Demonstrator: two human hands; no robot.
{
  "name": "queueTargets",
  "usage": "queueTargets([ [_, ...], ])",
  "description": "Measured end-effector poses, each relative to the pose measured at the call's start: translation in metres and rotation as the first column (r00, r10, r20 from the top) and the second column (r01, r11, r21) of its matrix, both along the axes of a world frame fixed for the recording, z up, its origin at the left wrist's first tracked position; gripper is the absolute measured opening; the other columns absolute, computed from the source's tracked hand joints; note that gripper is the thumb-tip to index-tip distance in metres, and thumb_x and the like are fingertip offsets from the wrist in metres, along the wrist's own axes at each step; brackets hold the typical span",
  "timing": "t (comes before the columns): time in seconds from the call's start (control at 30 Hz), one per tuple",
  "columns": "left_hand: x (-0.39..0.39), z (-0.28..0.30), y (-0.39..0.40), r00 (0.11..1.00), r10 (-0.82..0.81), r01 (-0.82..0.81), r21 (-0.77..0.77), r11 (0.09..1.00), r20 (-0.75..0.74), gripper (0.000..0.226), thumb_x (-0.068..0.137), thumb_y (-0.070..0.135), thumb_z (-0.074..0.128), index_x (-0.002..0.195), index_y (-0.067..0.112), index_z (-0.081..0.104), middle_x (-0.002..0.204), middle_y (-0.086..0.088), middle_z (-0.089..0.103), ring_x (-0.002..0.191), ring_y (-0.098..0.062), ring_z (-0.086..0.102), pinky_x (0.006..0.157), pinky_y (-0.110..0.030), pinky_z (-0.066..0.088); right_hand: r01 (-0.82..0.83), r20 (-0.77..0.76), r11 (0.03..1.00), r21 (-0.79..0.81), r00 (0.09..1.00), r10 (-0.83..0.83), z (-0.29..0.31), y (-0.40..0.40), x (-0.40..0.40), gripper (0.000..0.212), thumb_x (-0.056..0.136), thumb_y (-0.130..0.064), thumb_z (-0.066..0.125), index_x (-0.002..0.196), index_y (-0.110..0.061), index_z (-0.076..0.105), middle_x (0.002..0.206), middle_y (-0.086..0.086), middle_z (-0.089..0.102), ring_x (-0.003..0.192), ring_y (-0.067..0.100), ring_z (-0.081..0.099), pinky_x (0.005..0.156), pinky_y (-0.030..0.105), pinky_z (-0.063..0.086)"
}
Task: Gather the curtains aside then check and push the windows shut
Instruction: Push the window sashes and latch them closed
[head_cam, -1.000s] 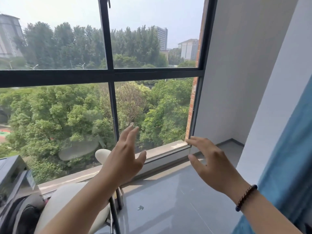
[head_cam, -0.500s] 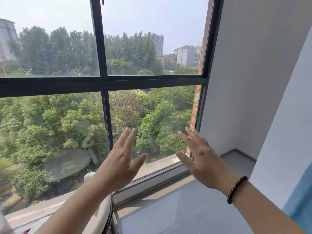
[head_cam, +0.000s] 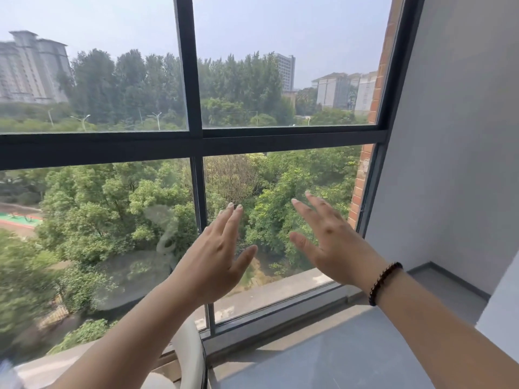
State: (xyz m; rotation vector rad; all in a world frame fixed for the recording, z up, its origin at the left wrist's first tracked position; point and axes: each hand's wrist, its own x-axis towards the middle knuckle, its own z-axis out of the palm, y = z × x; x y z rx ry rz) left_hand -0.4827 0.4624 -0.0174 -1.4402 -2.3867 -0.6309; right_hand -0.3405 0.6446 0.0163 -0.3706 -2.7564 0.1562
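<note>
A large window with a dark metal frame fills the view, split into four panes by a horizontal bar and a vertical mullion. My left hand and my right hand are both raised flat, fingers spread, in front of the lower right pane. Whether the palms touch the glass I cannot tell. Both hands hold nothing. A dark bead bracelet circles my right wrist. No curtain shows in this view.
A white wall closes off the right side, with a grey floor below it. The curved white back of a chair stands at the bottom, under my left arm. Trees and buildings lie outside.
Both hands have risen and moved forward toward the lower right pane. The view has swung up and left, so the blue curtain at the right edge has dropped out of sight.
</note>
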Motion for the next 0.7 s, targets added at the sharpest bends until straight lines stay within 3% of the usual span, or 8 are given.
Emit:
queueTargets([
  [0.33, -0.065, 0.019, 0.055, 0.995, 0.077, -0.077, 0.017, 0.997, -0.061, 0.077, 0.096, 0.058, 0.028, 0.153, 0.022, -0.011, 0.161, 0.005, -0.008, 0.148, -0.011, 0.004, 0.114, -0.022, 0.002, -0.097, 0.01, 0.995, 0.032, 0.995, 0.097, 0.003, 0.072, -0.091, 0.065, 0.096, -0.057, 0.023, 0.152, -0.03, 0.004, 0.161, -0.002, -0.005, 0.148, 0.017, -0.002, 0.117, 0.04, 0.009],
  [0.7, -0.154, 0.069, 0.146, 0.962, 0.253, -0.244, 0.089, 0.966, -0.105, 0.078, 0.096, 0.058, 0.028, 0.151, 0.024, -0.015, 0.161, 0.004, -0.011, 0.147, -0.017, 0.017, 0.114, -0.027, 0.017, -0.267, -0.086, 0.956, 0.119, 0.957, 0.278, 0.056, 0.19, -0.202, 0.065, 0.095, -0.057, 0.02, 0.152, -0.028, 0.009, 0.161, -0.001, -0.001, 0.148, 0.015, 0.002, 0.114, 0.029, 0.005],
])
